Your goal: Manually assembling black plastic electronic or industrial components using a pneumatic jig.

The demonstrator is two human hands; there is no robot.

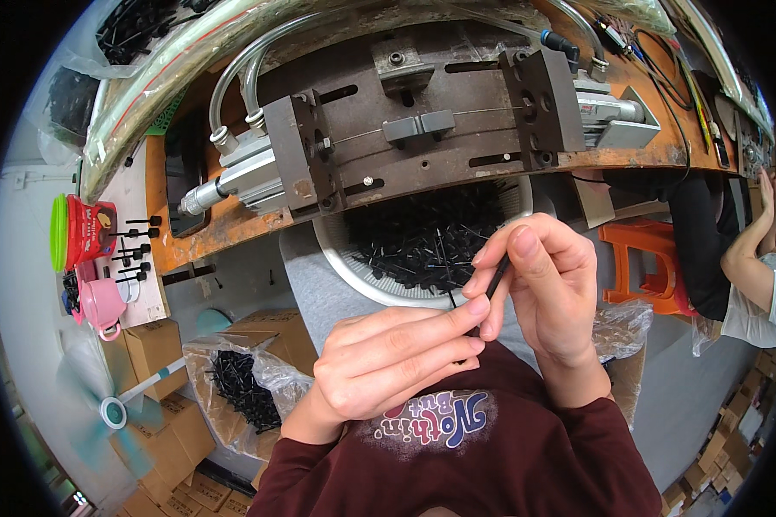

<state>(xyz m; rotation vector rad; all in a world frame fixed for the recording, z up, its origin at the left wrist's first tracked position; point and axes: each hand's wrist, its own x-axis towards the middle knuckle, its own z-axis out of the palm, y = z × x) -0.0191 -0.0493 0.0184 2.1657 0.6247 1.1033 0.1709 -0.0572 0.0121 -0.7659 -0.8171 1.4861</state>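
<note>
My left hand (388, 358) and my right hand (547, 297) meet in front of my chest, with a thin black plastic part (497, 277) between them. The right thumb and fingers pinch its upper end. At its lower end the left fingertips close on black material, perhaps the same part; fingers cover much of it. Just beyond my hands stands a white basket (341, 263) holding a heap of similar black parts (414, 246). Above it on the bench is a dark metal fixture (440, 168), with a grey block (418, 127) at its middle and a thin wire running to either side.
Air cylinders (250, 181) with clear hoses flank the fixture on the wooden bench (185, 252). Bagged boxes of black parts (241, 388) stand lower left, near a fan (112, 412). A pink cup (103, 303) sits on a side table. Right: an orange stool (642, 258) and another person's arm (750, 258).
</note>
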